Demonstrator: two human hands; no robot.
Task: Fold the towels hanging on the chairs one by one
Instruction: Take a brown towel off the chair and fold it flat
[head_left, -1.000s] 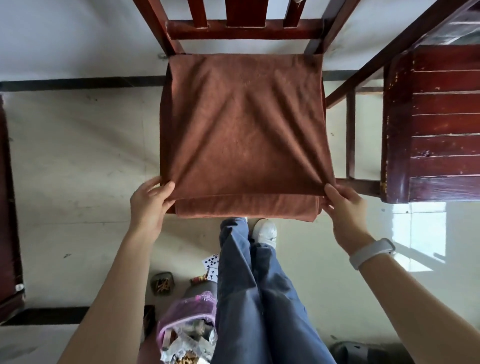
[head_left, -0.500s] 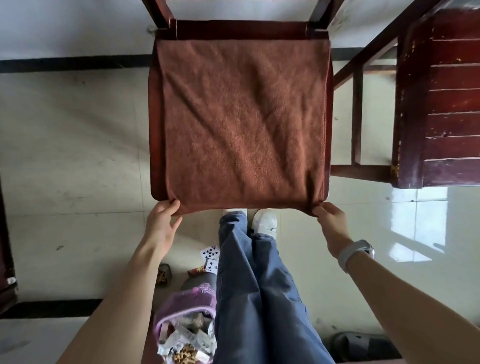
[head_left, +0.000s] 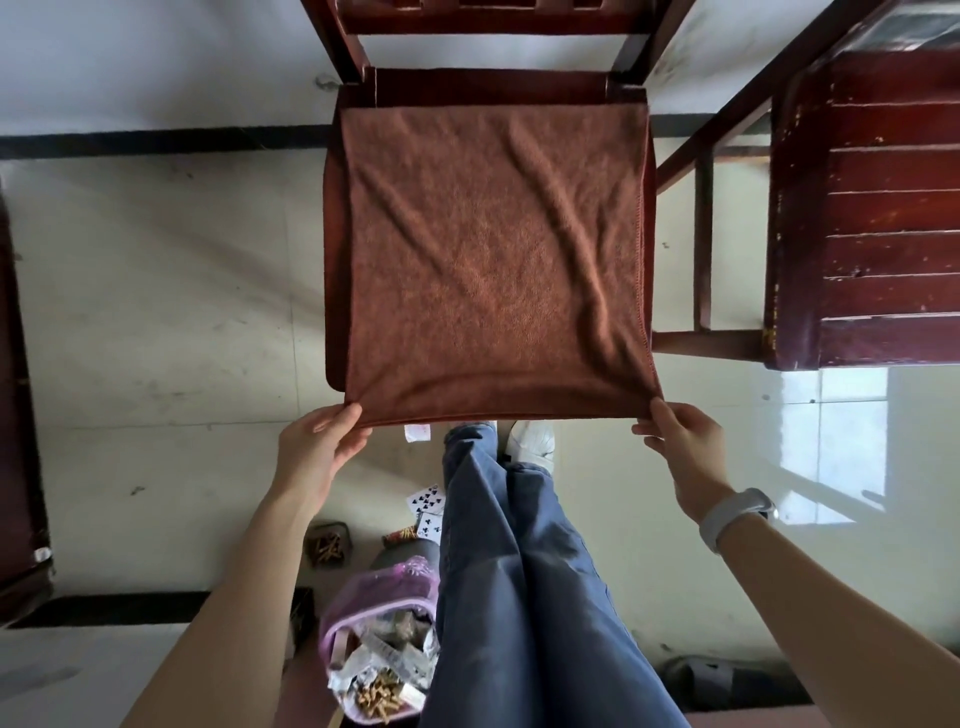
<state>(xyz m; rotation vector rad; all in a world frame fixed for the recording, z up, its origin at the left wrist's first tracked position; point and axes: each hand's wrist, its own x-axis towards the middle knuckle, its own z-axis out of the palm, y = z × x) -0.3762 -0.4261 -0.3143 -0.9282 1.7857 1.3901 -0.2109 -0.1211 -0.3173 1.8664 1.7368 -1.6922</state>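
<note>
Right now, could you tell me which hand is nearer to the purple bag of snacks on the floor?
Left. The left hand pinches the towel's near left corner, roughly above the purple bag. The right hand pinches the near right corner, beyond the legs.

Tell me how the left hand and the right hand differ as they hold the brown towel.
The left hand holds the towel's near left corner; the right hand holds its near right corner. The right wrist wears a pale band; the left wrist is bare. Both hands pinch the towel's near edge at about the same height, over the chair seat.
</note>
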